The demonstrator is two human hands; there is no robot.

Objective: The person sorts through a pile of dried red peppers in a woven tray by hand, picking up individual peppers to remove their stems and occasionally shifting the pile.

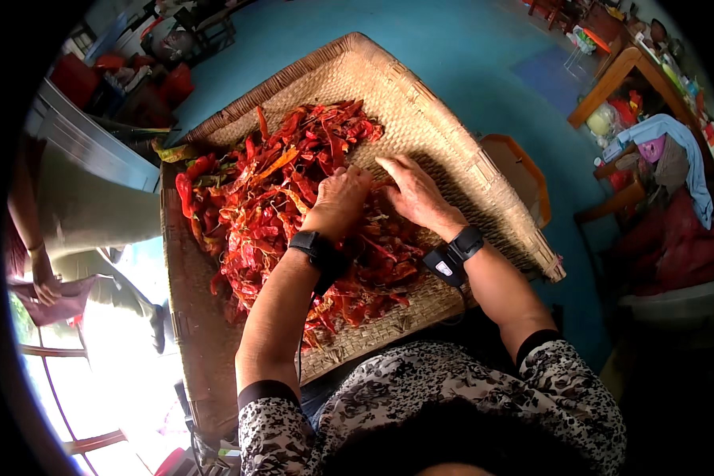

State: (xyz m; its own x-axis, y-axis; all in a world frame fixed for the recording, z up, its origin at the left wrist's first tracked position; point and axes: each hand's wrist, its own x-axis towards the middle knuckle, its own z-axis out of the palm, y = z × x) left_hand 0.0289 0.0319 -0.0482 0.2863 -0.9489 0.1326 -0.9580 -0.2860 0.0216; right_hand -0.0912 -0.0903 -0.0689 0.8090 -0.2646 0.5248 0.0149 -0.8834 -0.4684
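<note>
The blue floor (452, 55) extends beneath and beyond the work area. Above it, directly in front of my torso, sits a woven winnowing basket (373, 71) with raised sides and a bound rim. My black-and-white patterned shirt (420, 381) occupies the near side, at the basket's lower edge. The work material, a heap of dried red chili peppers (254, 230), lies inside the basket, concentrated at the center and left; bare weave shows toward the far corner and along the right wall.

At the right, a wooden-framed cabinet (603, 87) stands apart from the basket, with a light blue cloth (674, 127) draped nearby. An orange-rimmed panel (520, 178) shows just beyond the basket's right wall. At the far left, a second person's hand (46, 282) hangs down, clear of the basket.

My left hand (343, 194) is positioned over the heap, back upward, fingers curled down. The fingertips are hidden; I cannot tell how far the grip is parted or whether it has hold of a pepper. My right hand (416, 194) is beside it, at the heap's right margin, thumb and fingers spread apart, with no pepper visible between them.

A black strap (313, 246) encircles my left wrist; a matching black band (468, 240) encircles the right, adjoining a small black module (444, 266).
</note>
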